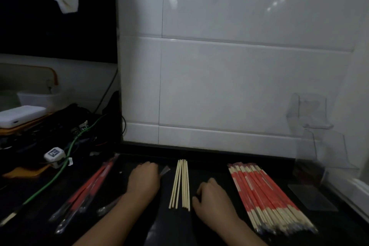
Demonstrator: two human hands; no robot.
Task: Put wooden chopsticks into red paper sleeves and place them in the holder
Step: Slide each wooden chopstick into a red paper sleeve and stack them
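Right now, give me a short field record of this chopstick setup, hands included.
bare chopsticks: loose row on the dark counter, between both hands
sleeved chopsticks: big pile, right of the right hand
clear holder: against the tiled wall, far right
left hand: resting on the counter, fingers curled
right hand: resting beside the bare chopsticks

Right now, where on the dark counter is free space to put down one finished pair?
One bare strip lies between the loose wooden chopsticks and the big pile of red-sleeved chopsticks, beyond the right hand. Another lies beyond the left hand, toward the white tiled wall. The left edge is crowded with cables and red sleeves in plastic.
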